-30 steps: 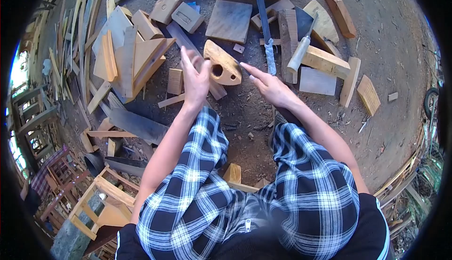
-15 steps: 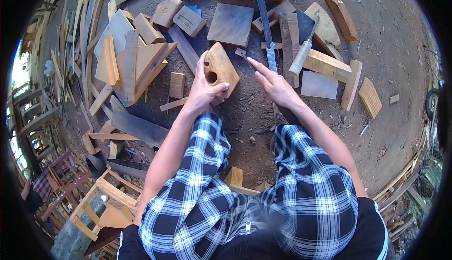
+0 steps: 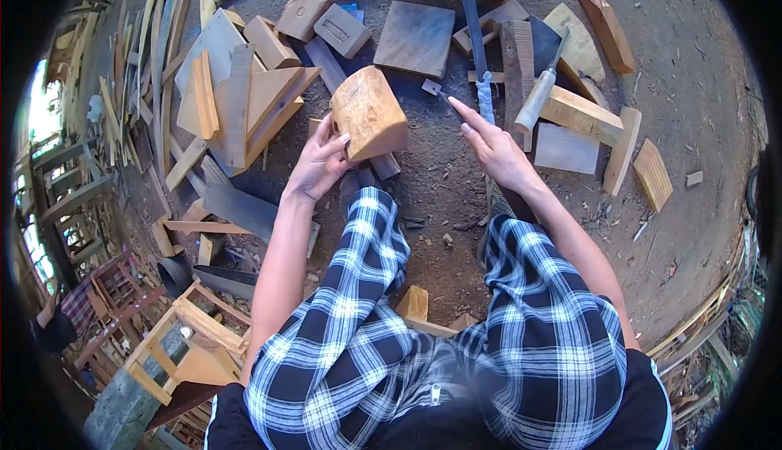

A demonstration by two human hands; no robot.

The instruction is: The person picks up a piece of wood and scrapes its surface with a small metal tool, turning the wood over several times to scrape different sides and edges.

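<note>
My left hand (image 3: 318, 161) grips a rounded block of pale wood (image 3: 369, 114) from below and holds it up above the dirt floor, its smooth curved face toward me. My right hand (image 3: 491, 142) is free, fingers stretched out, hovering just right of the block and pointing toward a long metal file (image 3: 476, 39) that lies on the ground. A chisel with a light wooden handle (image 3: 538, 96) rests a little further right of that hand. My legs in checked trousers (image 3: 366, 303) fill the lower part of the view.
Offcuts lie all around: a dark square board (image 3: 417, 36), a stack of triangular pieces (image 3: 244, 104) on the left, planks and blocks (image 3: 582, 112) on the right. A small wooden stool frame (image 3: 175, 344) stands at lower left. Bare dirt (image 3: 692, 83) shows at the far right.
My left hand has turned the wooden block over and lifted it, so the hole seen before is now hidden. My right hand has drifted slightly right and up, still empty.
</note>
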